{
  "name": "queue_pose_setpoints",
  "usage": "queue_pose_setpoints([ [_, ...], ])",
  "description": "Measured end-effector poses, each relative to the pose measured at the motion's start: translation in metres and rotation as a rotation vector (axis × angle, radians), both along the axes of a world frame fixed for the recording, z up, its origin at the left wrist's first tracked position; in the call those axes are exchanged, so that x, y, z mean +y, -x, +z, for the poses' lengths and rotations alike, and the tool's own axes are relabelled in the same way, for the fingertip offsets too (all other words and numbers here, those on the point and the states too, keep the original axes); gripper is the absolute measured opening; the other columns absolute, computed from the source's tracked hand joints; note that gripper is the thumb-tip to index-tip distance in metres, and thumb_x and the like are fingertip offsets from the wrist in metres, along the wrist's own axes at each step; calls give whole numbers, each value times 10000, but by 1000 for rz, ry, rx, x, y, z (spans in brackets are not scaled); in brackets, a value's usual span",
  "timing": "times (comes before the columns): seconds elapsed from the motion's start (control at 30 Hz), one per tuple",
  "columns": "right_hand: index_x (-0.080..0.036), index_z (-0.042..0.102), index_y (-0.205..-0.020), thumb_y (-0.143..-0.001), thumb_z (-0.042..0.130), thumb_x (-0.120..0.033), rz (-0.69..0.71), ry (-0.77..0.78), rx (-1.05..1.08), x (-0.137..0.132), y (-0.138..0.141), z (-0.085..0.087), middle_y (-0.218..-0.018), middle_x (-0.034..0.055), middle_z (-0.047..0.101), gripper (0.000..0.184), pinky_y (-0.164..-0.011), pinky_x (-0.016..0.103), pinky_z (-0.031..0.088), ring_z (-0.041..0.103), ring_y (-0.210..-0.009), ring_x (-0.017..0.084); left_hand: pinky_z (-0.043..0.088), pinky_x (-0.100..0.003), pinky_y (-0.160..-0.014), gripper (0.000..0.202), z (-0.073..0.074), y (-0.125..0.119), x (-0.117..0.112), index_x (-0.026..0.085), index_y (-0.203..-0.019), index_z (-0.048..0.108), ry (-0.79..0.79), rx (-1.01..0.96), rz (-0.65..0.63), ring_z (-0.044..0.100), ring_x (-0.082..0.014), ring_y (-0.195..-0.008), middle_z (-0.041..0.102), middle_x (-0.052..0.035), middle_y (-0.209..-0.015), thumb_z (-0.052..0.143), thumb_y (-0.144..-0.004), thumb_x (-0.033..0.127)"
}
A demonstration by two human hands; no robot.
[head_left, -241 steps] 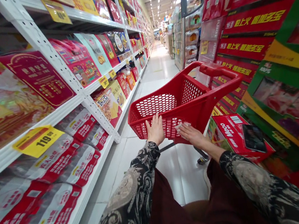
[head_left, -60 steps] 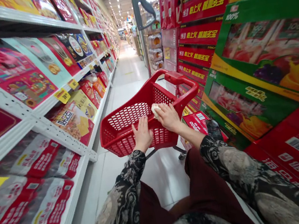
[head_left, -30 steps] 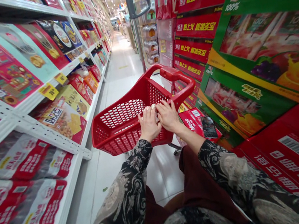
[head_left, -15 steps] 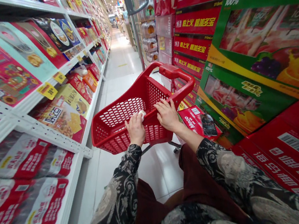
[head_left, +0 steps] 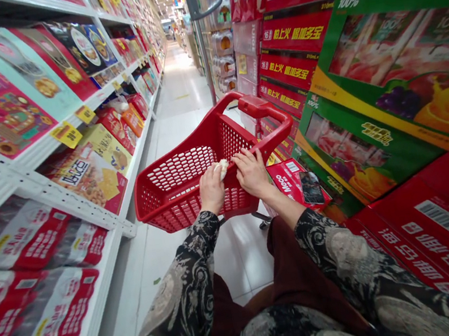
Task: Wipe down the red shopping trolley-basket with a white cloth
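Left hand (head_left: 212, 188) and white wad (head_left: 221, 167) have slid toward three o'clock; fingers pinch the wad, at one o'clock, against the red basket's (head_left: 198, 139) rim, right hand (head_left: 252, 173) clasping it at three

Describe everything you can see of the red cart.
The red cart looks plastic: open-topped, perforated walls, a looped handle at its right end, a wheel below. It stands upright on the white tiled floor, angled across the view. The right hand is curled over its near rim; the left hand holds a crumpled white wad at that rim.
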State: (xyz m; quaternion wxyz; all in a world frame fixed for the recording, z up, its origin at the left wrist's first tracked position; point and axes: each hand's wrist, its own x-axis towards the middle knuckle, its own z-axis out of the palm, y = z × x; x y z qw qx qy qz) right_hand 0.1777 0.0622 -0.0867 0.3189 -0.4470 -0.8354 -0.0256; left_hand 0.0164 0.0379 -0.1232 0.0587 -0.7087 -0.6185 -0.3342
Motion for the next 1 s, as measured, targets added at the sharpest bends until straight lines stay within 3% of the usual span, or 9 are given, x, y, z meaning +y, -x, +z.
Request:
queue_pose_setpoints([
  [0.13, -140, 542, -1241, -837, 419, -160, 20, 7, -7, -1, 0, 1, -1313, 90, 537, 423, -1132, 501, 64, 331, -1310, 245, 395, -402, -982, 441, 0, 27, -20, 185, -1212, 521, 68, 47, 167, 498, -227, -1176, 538, -96, -1303, 390, -800, 99],
  [0.23, -142, 553, -1231, -832, 423, -160, 8, 1, 7, -2, 2, 1, -1310, 93, 539, 421, -1128, 508, 69, 336, -1306, 254, 387, -432, -973, 442, 2, 24, -26, 182, -1238, 507, 93, 35, 259, 480, -249, -1197, 496, -109, -1349, 382, -818, 122],
  [0.47, -149, 570, -1210, -835, 420, -174, 3, -13, 24, -2, 4, 0, -1292, 102, 553, 405, -1115, 531, 88, 351, -1295, 262, 342, -436, -1018, 414, 16, -27, -8, 231, -1287, 475, 73, 14, 105, 367, -234, -1302, 406, -82, -1431, 409, -888, 319],
  [0.53, -144, 565, -1214, -837, 412, -167, 12, -11, 11, -1, 2, -1, -1298, 100, 548, 407, -1118, 527, 86, 349, -1298, 259, 353, -399, -1011, 383, 15, -25, -7, 239, -1267, 492, 61, 8, 91, 405, -202, -1276, 450, -65, -1402, 345, -921, 312],
  [0.63, -136, 561, -1213, -831, 413, -156, 23, -10, -5, 0, -2, -1, -1309, 89, 540, 410, -1126, 514, 79, 341, -1305, 253, 381, -363, -977, 355, 7, -1, -16, 245, -1228, 518, 44, 45, 85, 456, -186, -1232, 476, -63, -1381, 332, -932, 306],
  [0.8, -146, 574, -1197, -824, 422, -157, 21, -19, 7, 0, -1, -2, -1303, 79, 545, 403, -1131, 510, 74, 339, -1305, 251, 384, -416, -962, 356, -8, 35, -32, 199, -1223, 514, 19, 44, 251, 455, -237, -1238, 433, -135, -1403, 364, -915, 296],
  [0.87, -149, 582, -1187, -821, 427, -157, 16, -20, 18, -1, 1, -2, -1295, 83, 551, 398, -1129, 512, 81, 344, -1300, 255, 377, -429, -972, 380, -7, 29, -30, 180, -1257, 483, 25, 31, 250, 441, -241, -1252, 440, -147, -1395, 360, -912, 279],
  [1.0, -155, 593, -1176, -816, 429, -146, 22, -33, 32, -1, 1, -3, -1287, 93, 557, 396, -1121, 524, 88, 352, -1294, 258, 369, -406, -993, 402, 4, -3, -18, 186, -1290, 452, 41, 52, 129, 410, -216, -1280, 411, -117, -1424, 375, -902, 257],
])
